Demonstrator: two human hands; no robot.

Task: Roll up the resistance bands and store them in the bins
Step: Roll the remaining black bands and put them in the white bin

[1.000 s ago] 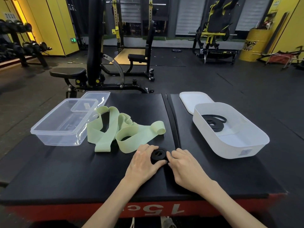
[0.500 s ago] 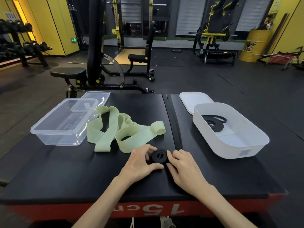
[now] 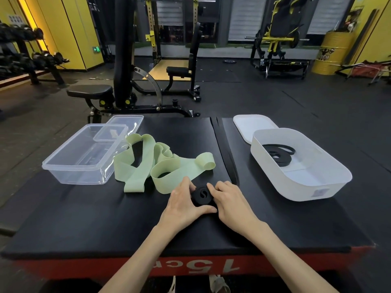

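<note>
Black roll (image 3: pixel 202 195) sits on the mat (image 3: pixel 84 218), near the front edge, between both hands and just in front of the green band (image 3: pixel 156 163). Left hand (image 3: pixel 182 206) curls round its left side, thumb under the near edge. Right hand (image 3: pixel 230 204) pinches the right side with bent fingers. Both hands are gripping it.

The roll lies nearly flat with its spiral face up, so the winding axis points up toward the camera. It is a round puck with no clear long axis.

Risk: the rubber is springy, so if either grip loosens during the lift to the white bin (image 3: pixel 317 187), the outer tail will likely spring loose. The band already in that bin looks partly uncoiled. The green band is unrolled, and the clear bin (image 3: pixel 80 157) has no band in it.
</note>
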